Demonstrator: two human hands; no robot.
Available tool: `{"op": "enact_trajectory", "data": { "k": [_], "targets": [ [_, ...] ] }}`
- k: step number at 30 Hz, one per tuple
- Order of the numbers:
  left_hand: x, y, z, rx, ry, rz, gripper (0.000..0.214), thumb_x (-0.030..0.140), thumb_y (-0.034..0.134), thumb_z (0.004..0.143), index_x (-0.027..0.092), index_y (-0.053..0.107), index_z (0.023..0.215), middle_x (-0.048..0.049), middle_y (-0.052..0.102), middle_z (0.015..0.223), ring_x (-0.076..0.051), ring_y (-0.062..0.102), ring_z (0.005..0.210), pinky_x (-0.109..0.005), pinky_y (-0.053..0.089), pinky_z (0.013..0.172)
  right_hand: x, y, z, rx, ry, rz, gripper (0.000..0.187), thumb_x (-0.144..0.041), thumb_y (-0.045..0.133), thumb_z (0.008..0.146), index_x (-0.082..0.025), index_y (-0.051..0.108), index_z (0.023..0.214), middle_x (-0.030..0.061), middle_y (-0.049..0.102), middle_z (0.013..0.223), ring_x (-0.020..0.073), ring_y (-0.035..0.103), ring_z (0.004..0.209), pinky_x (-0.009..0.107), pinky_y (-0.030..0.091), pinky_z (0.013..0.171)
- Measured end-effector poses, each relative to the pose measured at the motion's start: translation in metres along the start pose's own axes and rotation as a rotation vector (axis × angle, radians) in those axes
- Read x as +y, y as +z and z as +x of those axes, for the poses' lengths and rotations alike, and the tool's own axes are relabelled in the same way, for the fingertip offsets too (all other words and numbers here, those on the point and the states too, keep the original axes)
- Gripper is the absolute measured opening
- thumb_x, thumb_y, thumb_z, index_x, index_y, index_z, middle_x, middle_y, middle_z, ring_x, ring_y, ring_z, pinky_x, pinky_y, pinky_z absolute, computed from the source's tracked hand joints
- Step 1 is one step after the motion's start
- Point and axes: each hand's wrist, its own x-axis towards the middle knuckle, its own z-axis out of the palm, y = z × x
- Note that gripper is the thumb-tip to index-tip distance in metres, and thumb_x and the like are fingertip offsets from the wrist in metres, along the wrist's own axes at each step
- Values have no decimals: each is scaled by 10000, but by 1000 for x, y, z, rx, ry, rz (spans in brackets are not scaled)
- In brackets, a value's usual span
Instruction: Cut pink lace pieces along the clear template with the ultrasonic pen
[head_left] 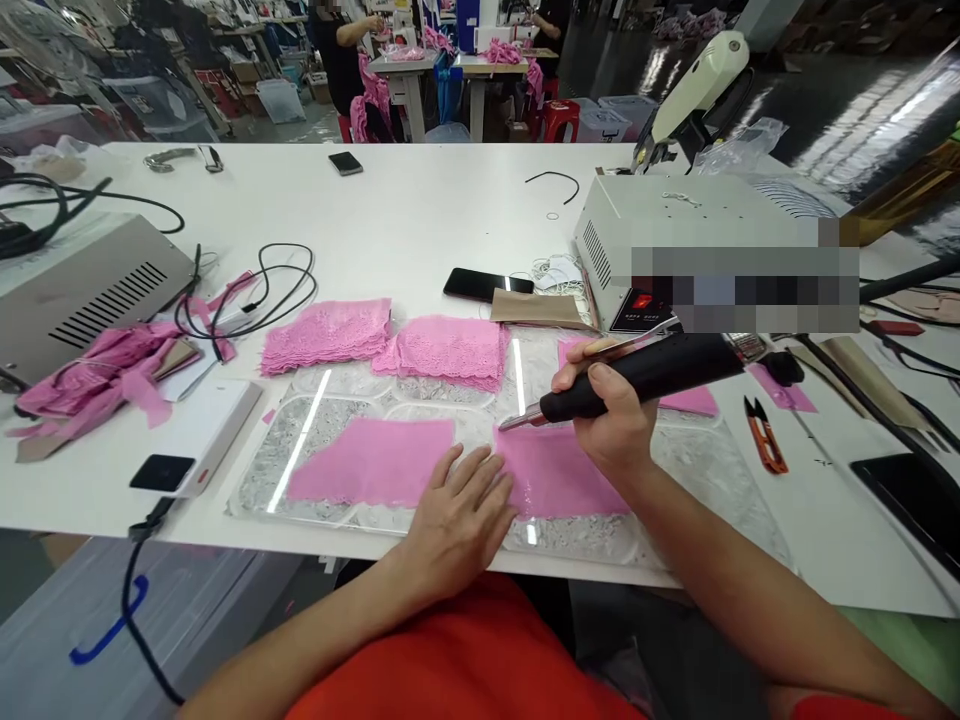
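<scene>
My left hand (463,520) lies flat, fingers stretched, on the clear plastic sheet (675,470) between two pink fabric pieces. Its fingertips reach the edge of the right piece (562,480); the left piece (382,460) lies beside it. My right hand (619,410) is closed around a thick black pen-like tool (645,378) with a narrow metal tip. That tip rests at or just above the upper left corner of the right piece; contact is unclear. A thin silver tool, perhaps tweezers (637,340), also lies along the right hand.
Two stacks of pink lace fabric (326,335) (450,352) lie behind the sheet. Orange-handled snips (765,436) are at right, near a grey machine box (705,215). A bundle of pink straps (105,375), a white power bank (199,435) and looped cables (255,275) sit left.
</scene>
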Motion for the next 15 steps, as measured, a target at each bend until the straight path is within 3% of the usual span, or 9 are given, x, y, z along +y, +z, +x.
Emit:
{"op": "enact_trajectory", "data": {
  "k": [15],
  "targets": [
    [-1, -2, 0, -50, -32, 4, 260, 258, 553, 920, 154, 626, 1147, -121, 631, 1255, -276, 535, 1227, -461, 386, 1054, 1, -2, -3, -35, 1, 1, 160, -311, 659, 728, -221, 598, 845, -26, 601, 821, 89, 576, 581, 273, 488, 566]
  ]
}}
